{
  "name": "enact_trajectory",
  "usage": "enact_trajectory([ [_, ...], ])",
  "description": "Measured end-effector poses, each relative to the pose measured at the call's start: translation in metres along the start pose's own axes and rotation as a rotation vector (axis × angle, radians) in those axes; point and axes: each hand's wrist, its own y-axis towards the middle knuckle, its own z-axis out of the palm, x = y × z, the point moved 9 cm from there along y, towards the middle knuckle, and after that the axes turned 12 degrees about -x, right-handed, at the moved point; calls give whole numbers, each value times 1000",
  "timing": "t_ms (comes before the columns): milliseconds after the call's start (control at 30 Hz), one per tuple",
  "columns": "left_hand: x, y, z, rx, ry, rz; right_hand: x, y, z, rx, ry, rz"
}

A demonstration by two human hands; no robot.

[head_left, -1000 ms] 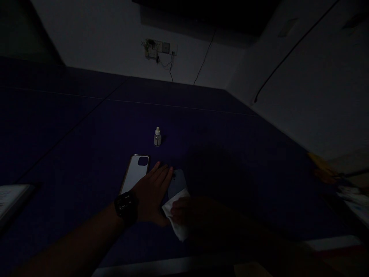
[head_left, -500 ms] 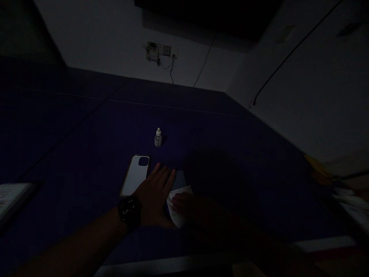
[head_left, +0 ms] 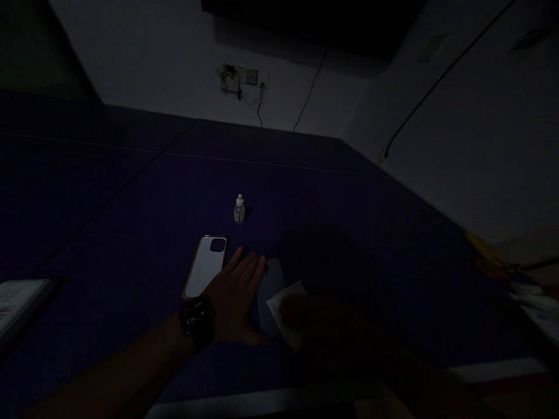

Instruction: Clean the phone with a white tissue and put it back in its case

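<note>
The scene is very dark. My left hand [head_left: 236,297], with a dark watch [head_left: 195,322] on its wrist, lies flat with fingers stretched out on the left edge of a dark phone [head_left: 268,291] lying on the deep blue table [head_left: 131,233]. My right hand [head_left: 305,317], in shadow, presses a white cloth [head_left: 286,308] onto the phone's right side; its fingers are hard to make out. A phone case [head_left: 204,265] with a pale inside lies just left of my left hand. A small clear dropper bottle [head_left: 239,209] stands upright behind them.
A white object [head_left: 20,302] lies at the table's left edge. Papers and coloured things [head_left: 524,285] sit at the right edge. A wall socket with cables [head_left: 240,78] is on the far wall.
My right hand has slid the white cloth to the right across the phone, uncovering more of its surface. My left hand stays in place on the phone.
</note>
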Motion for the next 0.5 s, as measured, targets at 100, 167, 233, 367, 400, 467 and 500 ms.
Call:
enact_trajectory([
  [100, 0, 0, -1, -17, 1, 6, 11, 1, 8, 48, 94, -48],
  [167, 0, 1, -3, -19, 6, 5, 11, 2, 10, 39, 101, -39],
  [233, 2, 1, -3, -3, 10, -5, 12, 1, 8, 15, 108, -66],
  [367, 4, 1, -3, 33, 7, -9, -4, -4, 5, -32, 32, 24],
  [400, 4, 1, -3, 35, 6, -6, -8, -6, 4, -42, 15, 53],
  [467, 4, 1, -3, 32, 3, 3, -6, -8, 5, -32, 37, 30],
  [500, 4, 1, -3, 26, 2, 8, -1, -8, 6, -11, 69, -10],
])
